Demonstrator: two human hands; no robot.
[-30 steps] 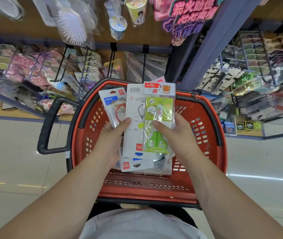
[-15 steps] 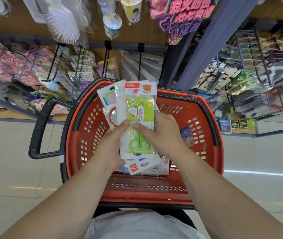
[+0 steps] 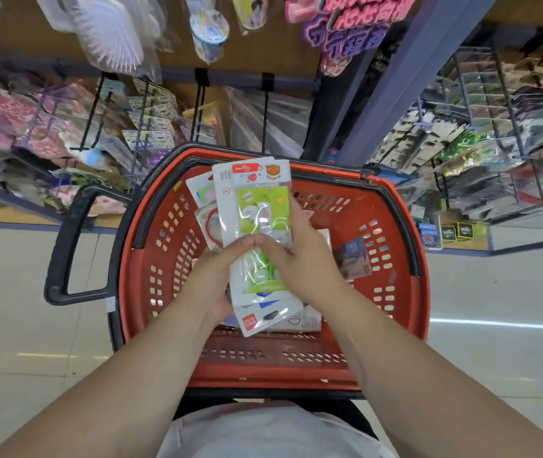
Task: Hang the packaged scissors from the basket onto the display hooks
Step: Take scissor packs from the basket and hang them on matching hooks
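Both hands are holding a fanned stack [image 3: 247, 292] of scissors packs over the basket [image 3: 409, 233]. Left hand [image 3: 209, 282] is gripping the stack's left edge, with the thumb lying across the front and the fingers curling behind. Right hand [image 3: 303, 259] is gripping the right edge, thumb pressing on the front and the other fingers wrapping round the back. The two thumb tips are touching each other on the top pack.

Green pack [image 3: 258, 209] is sitting on top of the stack, upright. Its header with the red label and bear face is sticking up beyond the thumbs, and green scissors are showing through the plastic below them. Red-ring pack [image 3: 205, 219] is peeking out from behind, just beyond the left thumb. Logo pack [image 3: 253, 320] is poking out tilted at the bottom, between the wrists. More packs are lying in the basket under the hands, but I cannot tell how many.

Card [image 3: 353, 259], blue and red, is lying in the basket just right of the right hand. Black handle [image 3: 65, 249] is sticking out well left of the left hand. Hooks [image 3: 267, 82] are hanging from a rail beyond the hands, past the basket's far rim and well apart from the stack. Brush pack [image 3: 111, 31] is hanging further beyond the left hand. Wire rack [image 3: 495, 127], beyond and right of the right hand, is holding blurred goods.
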